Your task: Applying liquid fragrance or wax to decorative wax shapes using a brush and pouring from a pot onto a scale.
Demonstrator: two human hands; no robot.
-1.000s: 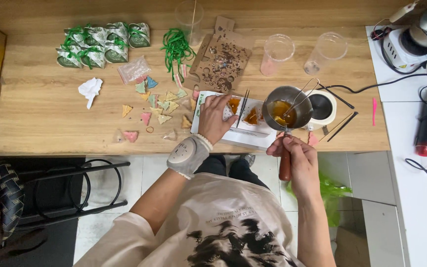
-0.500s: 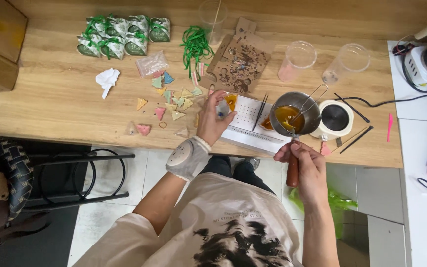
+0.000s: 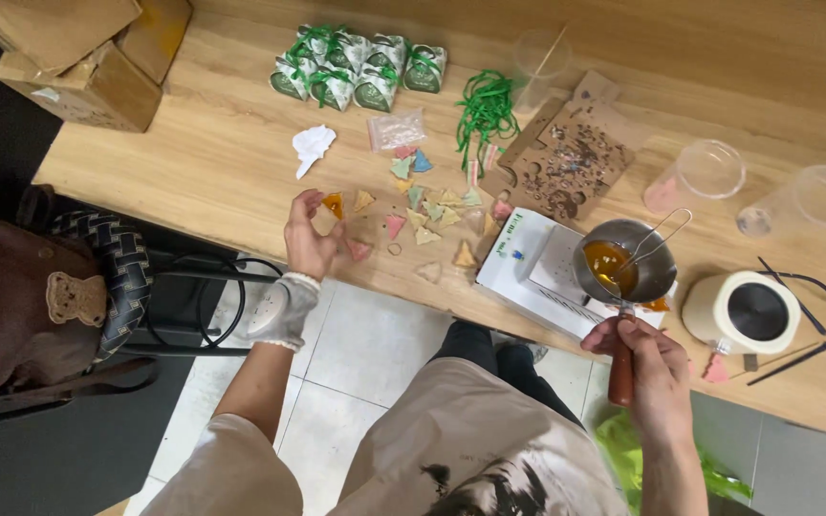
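While the right hand [image 3: 647, 358] grips the handle of a small metal pot [image 3: 623, 268] of amber liquid, the left hand [image 3: 310, 234] pinches an orange triangular piece [image 3: 334, 204] above the wooden surface [image 3: 203, 153].

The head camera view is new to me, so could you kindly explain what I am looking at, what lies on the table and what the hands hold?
The picture comes from a camera worn on a person's head, looking down at their own two bare hands and a wooden table. The right hand grips the wooden handle of a small metal pot holding amber liquid, over a white tray. The left hand, with a wrist brace, holds a small orange triangular piece. Many small coloured triangles lie scattered nearby. Further back are green-ribboned packets, loose green ribbon, a cardboard sheet, two clear cups and a white round appliance.
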